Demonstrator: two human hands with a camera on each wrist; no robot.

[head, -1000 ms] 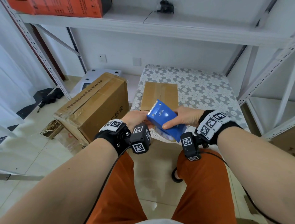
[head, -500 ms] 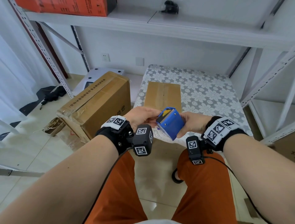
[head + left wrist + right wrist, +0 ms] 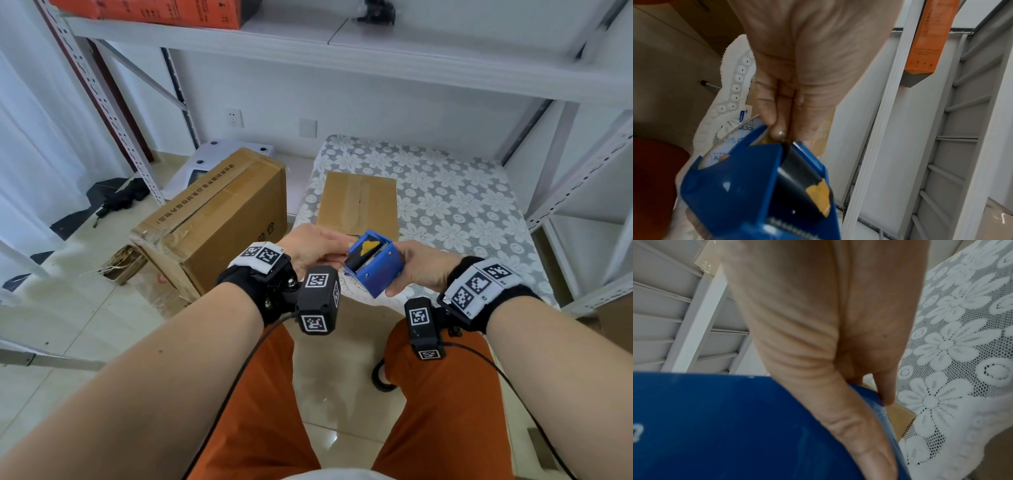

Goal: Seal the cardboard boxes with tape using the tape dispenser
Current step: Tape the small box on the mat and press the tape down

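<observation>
The right hand's [image 3: 419, 265] fingers [image 3: 865, 443] are curled round the blue tape dispenser [image 3: 374, 263], thumb laid flat along its side wall and the other fingers hooked over the far edge. The left hand's [image 3: 313, 248] fingers [image 3: 774, 113] lie close together and nearly straight, their tips pinched at the dispenser's open mouth; what lies between them is hidden. In the left wrist view a torn scrap of tan tape [image 3: 819, 194] sits on the black roller just behind the toothed blade. The dispenser is held in the air over the near edge of the lace-covered table [image 3: 455, 202]. Just beyond it, at 12 o'clock, a small cardboard box [image 3: 359, 202] lies on the cloth. At 10 o'clock a large cardboard box [image 3: 219, 219] stands on the floor.
</observation>
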